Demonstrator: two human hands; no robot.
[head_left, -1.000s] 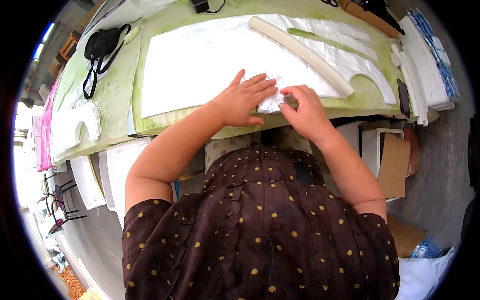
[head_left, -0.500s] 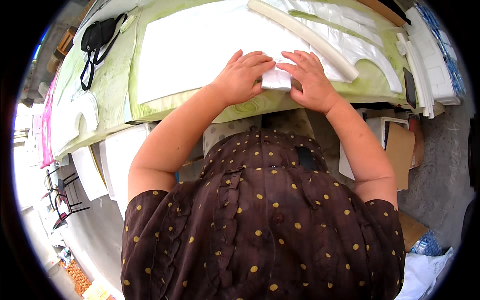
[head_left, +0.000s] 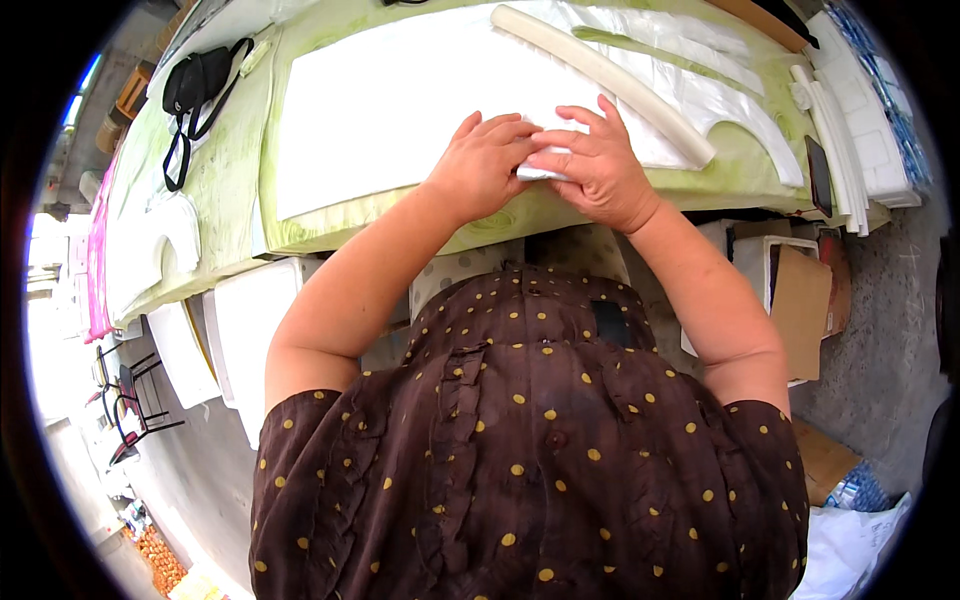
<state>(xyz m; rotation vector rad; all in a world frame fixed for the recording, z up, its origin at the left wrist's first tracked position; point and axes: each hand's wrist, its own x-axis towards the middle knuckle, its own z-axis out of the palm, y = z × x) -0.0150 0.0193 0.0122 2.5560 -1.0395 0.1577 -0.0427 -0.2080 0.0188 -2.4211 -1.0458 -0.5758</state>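
A small folded white plastic bundle (head_left: 540, 173) is held between my hands at the near edge of the table, mostly covered by fingers. My left hand (head_left: 482, 168) grips its left side, fingers curled inward. From the right, my right hand (head_left: 603, 175) holds it, with fingers laid over the top and the forefinger raised. Under and beyond my hands spreads a large white sheet (head_left: 370, 125). Just past my right hand, a long cream roll (head_left: 610, 80) lies slantwise across that sheet.
Clear plastic sheeting (head_left: 690, 75) lies right of the roll. A dark phone (head_left: 819, 175) and thin white rolls (head_left: 845, 150) are at the table's right end. A black bag (head_left: 197, 80) sits at the left on the green tablecloth (head_left: 235, 165). Cardboard (head_left: 800, 305) stands below, right.
My right hand has shifted left and its fingers now lie over the bundle, which shows less than before. The two hands are closer together.
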